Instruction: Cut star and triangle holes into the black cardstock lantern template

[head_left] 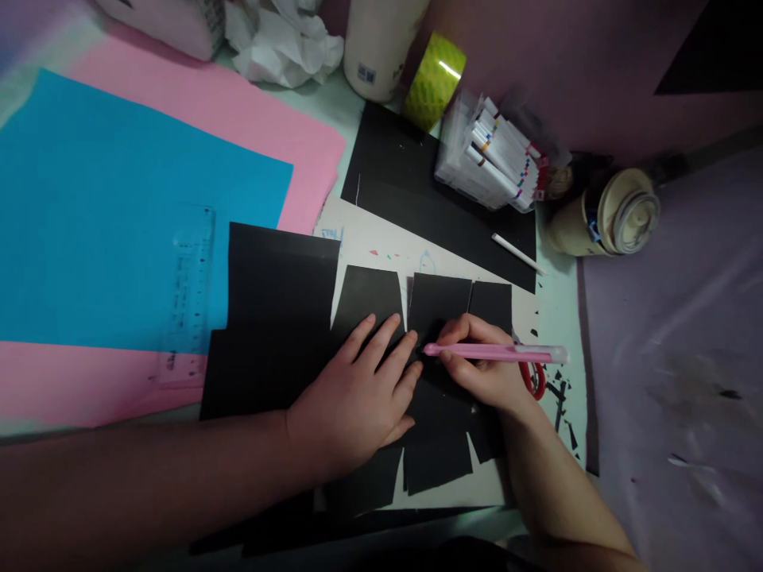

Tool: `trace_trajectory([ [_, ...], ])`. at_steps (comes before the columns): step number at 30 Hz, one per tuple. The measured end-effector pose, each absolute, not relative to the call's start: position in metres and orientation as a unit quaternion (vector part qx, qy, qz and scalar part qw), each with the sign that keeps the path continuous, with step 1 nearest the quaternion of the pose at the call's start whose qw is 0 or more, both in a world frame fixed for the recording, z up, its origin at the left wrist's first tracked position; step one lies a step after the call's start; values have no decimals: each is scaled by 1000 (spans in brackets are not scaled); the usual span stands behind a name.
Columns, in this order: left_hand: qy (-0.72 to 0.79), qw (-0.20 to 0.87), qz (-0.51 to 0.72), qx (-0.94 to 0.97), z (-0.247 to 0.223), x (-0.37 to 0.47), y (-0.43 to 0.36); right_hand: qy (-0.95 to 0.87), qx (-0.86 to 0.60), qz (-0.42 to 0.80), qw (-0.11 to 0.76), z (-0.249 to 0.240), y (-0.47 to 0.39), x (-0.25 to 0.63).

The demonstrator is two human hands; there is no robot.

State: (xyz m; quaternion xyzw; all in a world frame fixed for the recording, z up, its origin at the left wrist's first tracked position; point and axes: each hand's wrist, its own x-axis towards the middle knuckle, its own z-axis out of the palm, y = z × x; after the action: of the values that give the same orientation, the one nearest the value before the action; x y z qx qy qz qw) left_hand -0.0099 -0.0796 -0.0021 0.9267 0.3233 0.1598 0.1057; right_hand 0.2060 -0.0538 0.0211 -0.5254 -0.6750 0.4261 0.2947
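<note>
My right hand [486, 369] is closed around a pink pen [477, 352], its tip down on the black paper [441, 298]. Pressed flat with its fingers spread, my left hand [358, 397] lies on the black paper just left of the pen tip. The sheet has slits and wedge-shaped gaps along its upper and lower edges, forming several flaps. Partly hidden behind my right hand is a pair of scissors with red handles [540, 381]. A white board with faint colored marks [381, 230] lies under the black paper.
Blue paper [119, 214] and pink paper [310, 143] lie left, with a clear ruler [189, 294]. Along the back are crumpled tissue [286, 48], yellow tape [435, 79], a box of markers [494, 155] and a lidded cup [608, 214]. Black scraps [572, 433] lie right.
</note>
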Motion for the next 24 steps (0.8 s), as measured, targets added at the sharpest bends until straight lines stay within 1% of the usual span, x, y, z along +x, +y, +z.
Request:
trace_trajectory([
  [6,321,103,166,927,-3,-10,-79,-676,-527,427,287,21,-53,205],
  [12,319,102,159,929,-2,-10,-80,-671,-529,421,305,18,-54,207],
  [24,323,95,157,928,-4,-9,-81,-677,-529,414,300,19,-56,207],
])
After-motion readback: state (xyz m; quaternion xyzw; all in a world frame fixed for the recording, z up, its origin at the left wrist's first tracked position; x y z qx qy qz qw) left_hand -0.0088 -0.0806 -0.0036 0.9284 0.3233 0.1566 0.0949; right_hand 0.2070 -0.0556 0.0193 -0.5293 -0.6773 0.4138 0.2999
